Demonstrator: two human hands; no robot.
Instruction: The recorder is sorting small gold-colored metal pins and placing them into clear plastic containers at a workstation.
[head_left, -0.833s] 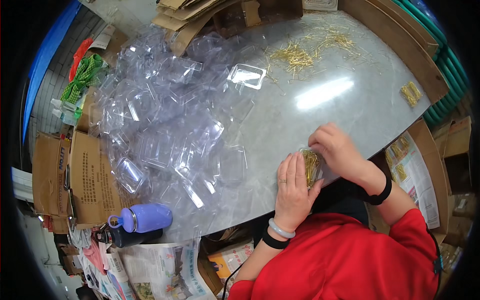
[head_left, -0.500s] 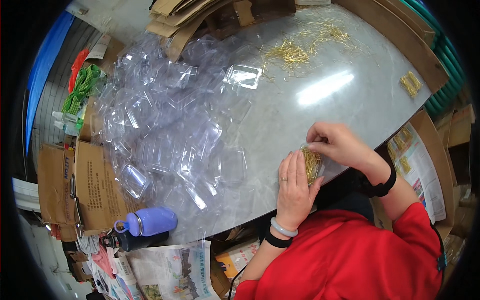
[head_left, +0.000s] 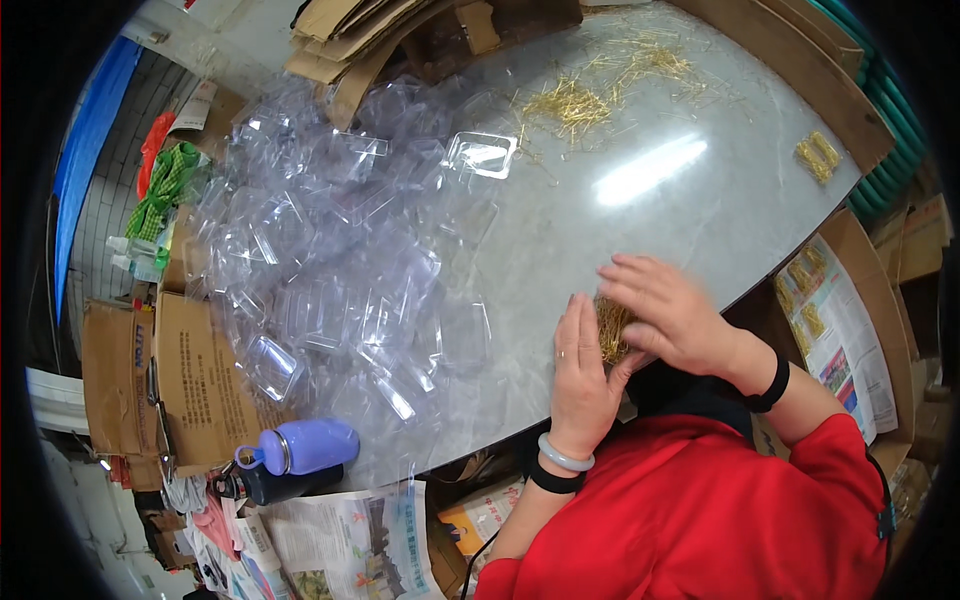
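At the table's near edge sits a bundle of thin gold pins [head_left: 613, 328]. A clear plastic edge showed around it earlier, but my hands now hide most of that rim. My left hand [head_left: 584, 365], with a ring and pale bangle, lies along the bundle's left side, fingers straight and together, thumb across its near end, holding it. My right hand [head_left: 672, 312] is over the bundle's right side, its fingers stretched out and slightly blurred. Farther off on the grey table [head_left: 560, 230] is a loose heap of gold pins [head_left: 572, 108].
A large pile of clear plastic trays [head_left: 340, 230] covers the table's left. A purple bottle [head_left: 315, 445] lies near the front left edge. Packed gold pins [head_left: 818, 157] rest at the far right. An open cardboard box [head_left: 890, 300] on the right holds more packs on newspaper.
My right hand has gone from a pinch at the bundle's far end to stretched fingers over its right side. My left hand stays beside the bundle.
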